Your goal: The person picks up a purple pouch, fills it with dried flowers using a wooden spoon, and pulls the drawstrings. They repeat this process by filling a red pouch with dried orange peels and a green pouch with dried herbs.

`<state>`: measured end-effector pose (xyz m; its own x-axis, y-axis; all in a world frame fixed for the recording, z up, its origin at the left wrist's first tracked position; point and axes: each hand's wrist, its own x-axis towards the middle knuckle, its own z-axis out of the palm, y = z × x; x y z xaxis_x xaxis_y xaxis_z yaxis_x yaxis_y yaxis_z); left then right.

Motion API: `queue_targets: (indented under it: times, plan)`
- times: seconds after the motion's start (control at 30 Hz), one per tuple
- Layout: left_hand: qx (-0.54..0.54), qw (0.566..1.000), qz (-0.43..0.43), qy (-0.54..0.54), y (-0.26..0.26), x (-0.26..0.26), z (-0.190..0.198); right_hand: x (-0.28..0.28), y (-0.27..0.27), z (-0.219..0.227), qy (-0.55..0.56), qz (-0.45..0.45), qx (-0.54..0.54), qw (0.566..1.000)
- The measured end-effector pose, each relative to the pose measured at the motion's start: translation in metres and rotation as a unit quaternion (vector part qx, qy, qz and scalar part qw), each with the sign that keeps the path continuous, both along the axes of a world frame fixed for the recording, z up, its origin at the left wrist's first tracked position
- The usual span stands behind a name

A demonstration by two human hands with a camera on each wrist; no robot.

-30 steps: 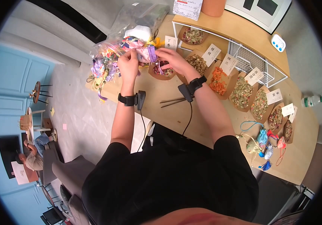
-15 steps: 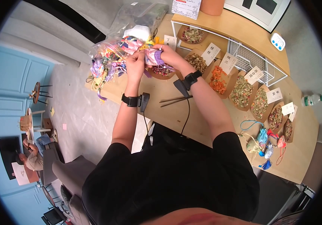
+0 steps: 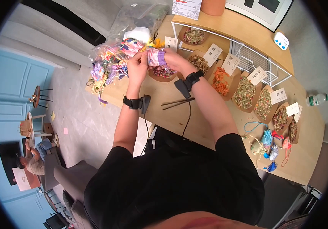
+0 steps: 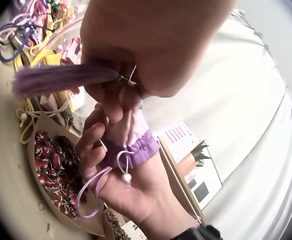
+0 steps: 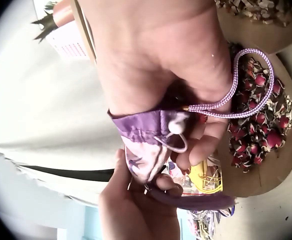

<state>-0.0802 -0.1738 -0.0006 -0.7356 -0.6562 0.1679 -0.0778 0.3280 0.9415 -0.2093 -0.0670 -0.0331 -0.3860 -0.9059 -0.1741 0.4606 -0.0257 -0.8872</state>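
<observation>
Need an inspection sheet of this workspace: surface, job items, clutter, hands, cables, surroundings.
Surface: pale wooden table, bearing trays of dried plants.
Job's things: purple-and-pink pouch; rosebud tray nearby.
Clutter: heap of pouches amid clear plastic; two dark sticks; small pouch group at right.
Hands: left hand pinches the pouch's bottom; right hand is partly inside its mouth.
Cables: thin black cables at both wrists; far ends hidden.
Surroundings: seated person in background; bottle off to the right.

Left hand [image 3: 136, 68] pinches a pink pouch [image 3: 153, 57], right hand [image 3: 176, 62] at its purple rim [image 3: 161, 57]
</observation>
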Motion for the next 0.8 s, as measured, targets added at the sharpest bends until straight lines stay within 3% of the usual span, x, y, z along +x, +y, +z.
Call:
queue_targets:
  times: [0.13, 0.17, 0.3, 0.4, 0.53, 0.7, 0.8]
  plan:
    - [-0.108, 0.993, 0.016, 0.049, -0.024, -0.010, -0.026, -0.007, -0.012, -0.026, -0.006, 0.029, -0.011, 1.000]
    - [0.014, 0.999, 0.034, -0.010, -0.005, -0.002, 0.005, -0.007, -0.011, -0.026, -0.006, 0.030, -0.006, 1.000]
    - [-0.079, 0.996, 0.032, 0.012, -0.017, -0.006, -0.008, -0.005, -0.003, -0.016, -0.012, 0.017, 0.004, 1.000]
    - [-0.021, 0.999, -0.002, -0.029, -0.002, -0.004, 0.005, -0.004, -0.018, -0.023, -0.013, 0.012, -0.014, 1.000]
    - [0.018, 0.999, -0.018, 0.031, -0.019, -0.005, -0.006, -0.001, -0.013, -0.012, 0.001, 0.029, -0.025, 0.999]
    - [-0.012, 1.000, -0.020, 0.008, -0.017, -0.004, 0.006, -0.001, -0.016, -0.009, -0.054, 0.041, -0.036, 0.997]
    - [0.002, 0.999, -0.016, 0.036, -0.031, -0.009, -0.012, 0.005, -0.012, 0.005, -0.072, 0.039, -0.050, 0.995]
